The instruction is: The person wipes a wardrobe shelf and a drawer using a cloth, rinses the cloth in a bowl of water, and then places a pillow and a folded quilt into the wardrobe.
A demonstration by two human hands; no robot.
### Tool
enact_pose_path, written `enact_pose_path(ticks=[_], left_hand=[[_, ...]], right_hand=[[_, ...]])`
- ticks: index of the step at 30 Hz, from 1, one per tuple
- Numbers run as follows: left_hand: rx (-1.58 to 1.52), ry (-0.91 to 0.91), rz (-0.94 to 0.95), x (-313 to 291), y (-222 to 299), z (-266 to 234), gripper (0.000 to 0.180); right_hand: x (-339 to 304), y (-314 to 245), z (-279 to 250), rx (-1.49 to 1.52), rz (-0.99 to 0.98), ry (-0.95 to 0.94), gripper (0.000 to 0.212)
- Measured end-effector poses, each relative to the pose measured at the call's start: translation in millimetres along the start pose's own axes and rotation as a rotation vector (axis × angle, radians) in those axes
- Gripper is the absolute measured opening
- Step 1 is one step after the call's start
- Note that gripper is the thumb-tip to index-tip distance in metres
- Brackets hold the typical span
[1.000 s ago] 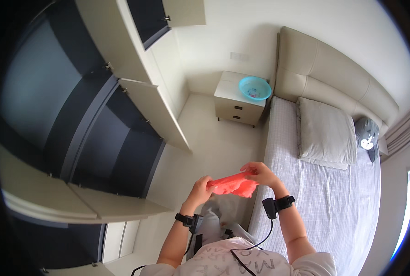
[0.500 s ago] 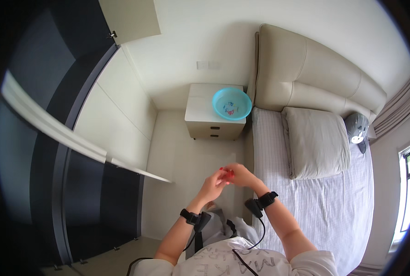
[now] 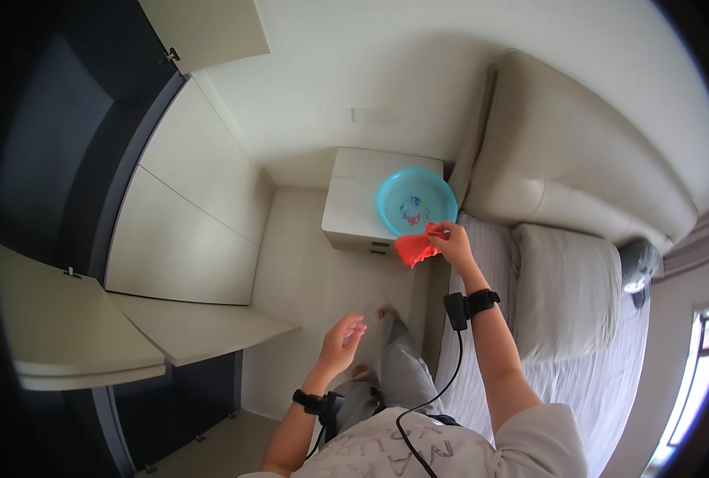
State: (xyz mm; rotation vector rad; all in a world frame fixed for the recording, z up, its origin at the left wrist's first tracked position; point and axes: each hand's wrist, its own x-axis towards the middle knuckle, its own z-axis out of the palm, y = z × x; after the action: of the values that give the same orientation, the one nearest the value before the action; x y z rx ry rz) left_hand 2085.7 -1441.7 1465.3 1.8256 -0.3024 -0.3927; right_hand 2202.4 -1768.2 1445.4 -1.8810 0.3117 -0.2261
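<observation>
My right hand (image 3: 451, 244) is closed, pinching a small red cloth (image 3: 416, 248) that hangs from its fingertips. The cloth is just in front of the near rim of a light blue basin (image 3: 385, 219), and I cannot tell whether it touches the rim. A printed pattern in blue and red shows on the basin's bottom. My left hand (image 3: 343, 342) is held over the floor, lower and to the left, its fingers loosely bent and apart. It holds nothing.
The basin stands on a pale nightstand (image 3: 351, 187) with drawers. To the right is a bed with a folded grey quilt or pillow (image 3: 568, 291) and a beige headboard (image 3: 585, 159). On the left, a dark-lined wardrobe has open doors (image 3: 203, 325) that jut out over the floor.
My hands have parted from where they met, with bits of red at the fingers. The right hand has moved forward to the basin with the red cloth hanging down. The view has shifted.
</observation>
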Motion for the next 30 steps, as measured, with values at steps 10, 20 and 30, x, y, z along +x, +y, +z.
enact_pose_path(ticks=[10,20,30], left_hand=[[-0.114,0.125,-0.299,214,-28,-18,0.021],[-0.010,0.383,-0.292,109,-21,-63,0.019],[0.067,0.819,-0.363,-205,26,-57,0.021]], right_hand=[[326,122,29,-0.458,0.040,-0.102,0.029],[234,44,114,0.130,0.129,-0.390,0.016],[-22,-133,276,0.026,-0.381,-1.053,0.012]])
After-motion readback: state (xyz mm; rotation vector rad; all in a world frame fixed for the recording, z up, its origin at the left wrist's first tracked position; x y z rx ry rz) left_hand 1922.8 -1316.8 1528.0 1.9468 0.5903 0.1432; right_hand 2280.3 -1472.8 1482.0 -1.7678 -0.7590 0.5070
